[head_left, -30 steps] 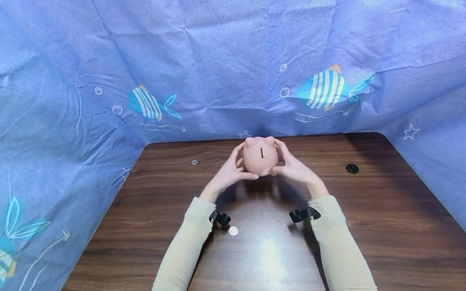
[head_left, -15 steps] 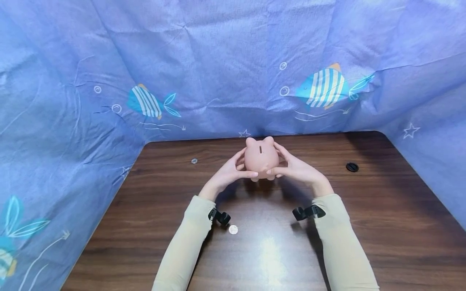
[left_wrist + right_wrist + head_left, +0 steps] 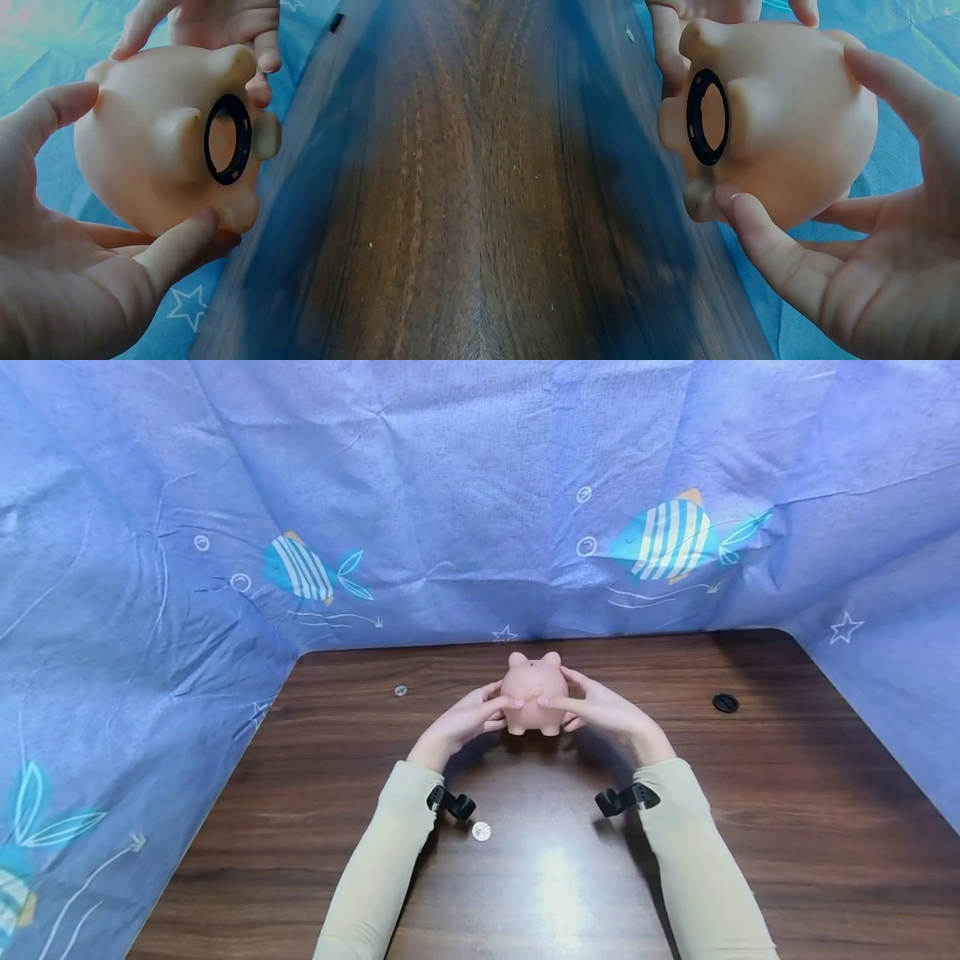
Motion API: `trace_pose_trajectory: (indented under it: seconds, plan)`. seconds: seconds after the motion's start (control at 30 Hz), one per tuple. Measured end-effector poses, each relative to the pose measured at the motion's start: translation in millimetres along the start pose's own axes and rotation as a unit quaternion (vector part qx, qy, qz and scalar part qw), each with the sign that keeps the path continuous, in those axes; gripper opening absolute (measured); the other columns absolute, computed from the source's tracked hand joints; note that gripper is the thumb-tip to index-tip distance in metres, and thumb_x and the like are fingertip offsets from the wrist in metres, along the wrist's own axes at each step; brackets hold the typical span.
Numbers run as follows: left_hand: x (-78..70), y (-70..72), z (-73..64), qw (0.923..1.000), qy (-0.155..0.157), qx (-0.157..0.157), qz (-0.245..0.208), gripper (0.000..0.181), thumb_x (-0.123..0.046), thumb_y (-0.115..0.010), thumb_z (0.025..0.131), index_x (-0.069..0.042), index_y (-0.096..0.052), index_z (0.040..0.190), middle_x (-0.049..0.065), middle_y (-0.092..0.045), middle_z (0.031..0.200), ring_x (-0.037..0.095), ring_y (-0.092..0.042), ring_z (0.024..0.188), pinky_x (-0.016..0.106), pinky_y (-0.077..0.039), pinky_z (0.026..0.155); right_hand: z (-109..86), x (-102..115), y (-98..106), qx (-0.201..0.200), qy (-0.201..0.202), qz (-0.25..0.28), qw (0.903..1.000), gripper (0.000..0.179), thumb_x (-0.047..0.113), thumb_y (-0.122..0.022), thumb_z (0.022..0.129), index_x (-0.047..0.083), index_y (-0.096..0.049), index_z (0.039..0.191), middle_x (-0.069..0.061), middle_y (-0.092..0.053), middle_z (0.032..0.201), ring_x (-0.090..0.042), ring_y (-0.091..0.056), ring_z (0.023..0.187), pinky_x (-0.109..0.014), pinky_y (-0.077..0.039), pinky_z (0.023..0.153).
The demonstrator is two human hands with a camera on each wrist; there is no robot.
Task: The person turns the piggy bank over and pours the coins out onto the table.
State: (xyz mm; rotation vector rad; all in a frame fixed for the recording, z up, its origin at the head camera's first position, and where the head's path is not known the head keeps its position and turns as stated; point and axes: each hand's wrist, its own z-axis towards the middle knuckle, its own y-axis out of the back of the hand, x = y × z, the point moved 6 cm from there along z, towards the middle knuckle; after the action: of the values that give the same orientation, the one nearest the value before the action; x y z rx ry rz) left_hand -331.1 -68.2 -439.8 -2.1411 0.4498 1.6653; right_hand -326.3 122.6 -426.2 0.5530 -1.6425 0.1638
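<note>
Both hands grip a pink piggy bank (image 3: 534,681) by its sides, close over the far part of the table. My left hand (image 3: 474,714) has its thumb on the near face and its fingers around the left side. On the opposite side my right hand (image 3: 606,714) holds it the same way. The wrist views show the underside, with short feet and a round hole ringed by a black rim (image 3: 227,139). Through that hole the pink inside shows. A black round plug (image 3: 725,703) lies on the table to the right.
One silver coin (image 3: 401,691) lies at the back left of the wooden table (image 3: 750,827); another coin (image 3: 482,832) is near the left wrist. A blue fish-patterned cloth (image 3: 480,510) hangs behind and at both sides.
The piggy bank has tilted in both hands: its slotted top has turned away and its feet have come into view below. It sits slightly lower. Coins and plug stay in place.
</note>
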Motion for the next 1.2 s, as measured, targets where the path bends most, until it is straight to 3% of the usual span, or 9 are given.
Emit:
trace_pose_trajectory:
  seconds: [0.3,0.53,0.67,0.8,0.9,1.03,1.2]
  plan:
    - [-0.2,-1.0,-2.0,0.9997,0.008,0.005,0.024,0.066,-0.023,-0.053,0.102,0.002,-0.025,0.156,0.026,-0.048,0.146,0.032,-0.054,0.128,0.041,-0.044,0.110,0.8,0,-1,-0.017,-0.032,-0.014,0.9993,0.095,0.047,-0.071,0.092,0.010,-0.017,0.161,-0.020,-0.055,0.133,-0.023,-0.068,0.084,-0.034,-0.059,0.081]
    - [-1.6,0.6,-2.6,0.9999,0.002,-0.011,0.005,0.073,-0.021,-0.057,0.100,0.000,-0.018,0.158,0.025,-0.045,0.149,0.034,-0.051,0.133,0.042,-0.044,0.110,2.5,1,-2,-0.026,-0.020,-0.011,0.9994,0.095,0.042,-0.070,0.095,0.009,-0.012,0.162,-0.024,-0.050,0.141,-0.021,-0.069,0.085,-0.033,-0.060,0.080]
    - [-5.2,3.4,-2.5,0.9984,-0.011,-0.027,0.048,0.081,-0.024,-0.062,0.096,-0.004,-0.017,0.160,0.019,-0.038,0.156,0.030,-0.047,0.137,0.041,-0.042,0.111,1.4,1,-3,-0.026,-0.005,0.005,0.9996,0.095,0.038,-0.071,0.094,0.011,-0.011,0.162,-0.021,-0.041,0.151,-0.024,-0.068,0.095,-0.038,-0.059,0.084]
    - [-14.9,6.3,-5.2,0.9911,-0.057,-0.047,0.110,0.089,-0.024,-0.071,0.091,-0.011,-0.017,0.161,0.011,-0.035,0.159,0.025,-0.042,0.141,0.043,-0.040,0.113,-1.4,5,-2,-0.019,0.030,0.052,0.9980,0.097,0.027,-0.075,0.092,0.014,-0.009,0.162,-0.017,-0.032,0.158,-0.029,-0.057,0.120,-0.047,-0.055,0.094]
    - [-24.5,2.9,-9.3,0.9878,-0.105,-0.038,0.109,0.093,-0.017,-0.075,0.089,-0.016,-0.017,0.162,0.007,-0.031,0.162,0.023,-0.036,0.145,0.042,-0.037,0.115,-5.4,11,2,-0.021,0.072,0.072,0.9946,0.097,0.014,-0.077,0.090,0.019,-0.011,0.161,-0.012,-0.031,0.159,-0.032,-0.050,0.128,-0.045,-0.053,0.097]
    - [-36.8,-2.9,-15.3,0.9806,-0.167,-0.027,0.100,0.097,-0.008,-0.079,0.086,-0.020,-0.018,0.161,0.003,-0.026,0.163,0.019,-0.031,0.148,0.037,-0.036,0.116,-11.3,24,6,-0.021,0.135,0.080,0.9874,0.099,-0.001,-0.078,0.085,0.022,-0.015,0.157,-0.009,-0.034,0.158,-0.034,-0.052,0.127,-0.037,-0.054,0.096]
    - [-55.4,-9.1,-26.5,0.9576,-0.247,-0.043,0.143,0.100,0.001,-0.082,0.081,-0.020,-0.022,0.158,0.001,-0.027,0.163,0.018,-0.032,0.147,0.032,-0.034,0.117,-18.5,40,6,-0.007,0.195,0.099,0.9758,0.103,-0.014,-0.077,0.080,0.028,-0.017,0.153,-0.009,-0.030,0.160,-0.029,-0.049,0.132,-0.036,-0.054,0.097]
